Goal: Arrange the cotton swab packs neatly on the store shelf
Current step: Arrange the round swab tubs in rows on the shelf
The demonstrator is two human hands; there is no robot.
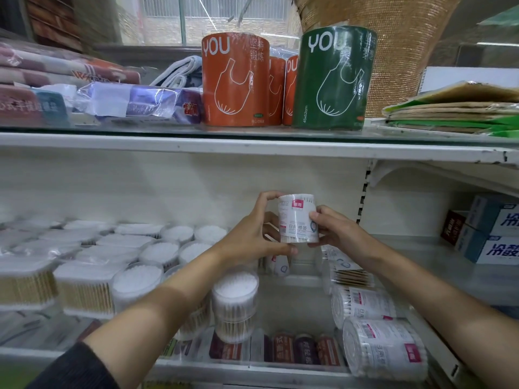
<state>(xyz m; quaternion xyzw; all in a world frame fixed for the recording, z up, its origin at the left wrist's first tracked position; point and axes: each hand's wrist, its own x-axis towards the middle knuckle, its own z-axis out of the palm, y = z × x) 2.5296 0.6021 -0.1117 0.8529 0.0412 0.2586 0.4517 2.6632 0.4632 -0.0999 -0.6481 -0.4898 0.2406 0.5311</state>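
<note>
Swab pack (pixel 298 219), a round clear tub with a white label and a pink tag, is held upright in mid-air between both hands, above the middle shelf (pixel 292 299) and in front of its white back wall. It is gripped by the left hand (pixel 254 233) with fingers curled over its top edge and thumb laid under its base. It is pinched from the other side by the right hand (pixel 335 228), fingers bent round its wall. Below, more round tubs (pixel 235 303) are stood upright at the left, beside rows of flat rectangular packs (pixel 84 287). At the right, labelled tubs (pixel 384 349) are laid on their sides in a line. On the shelf above, orange rolls (pixel 235 80) and a green roll (pixel 334 77) are stood side by side. Blue boxes (pixel 494 228) are stacked at the far right.
</note>
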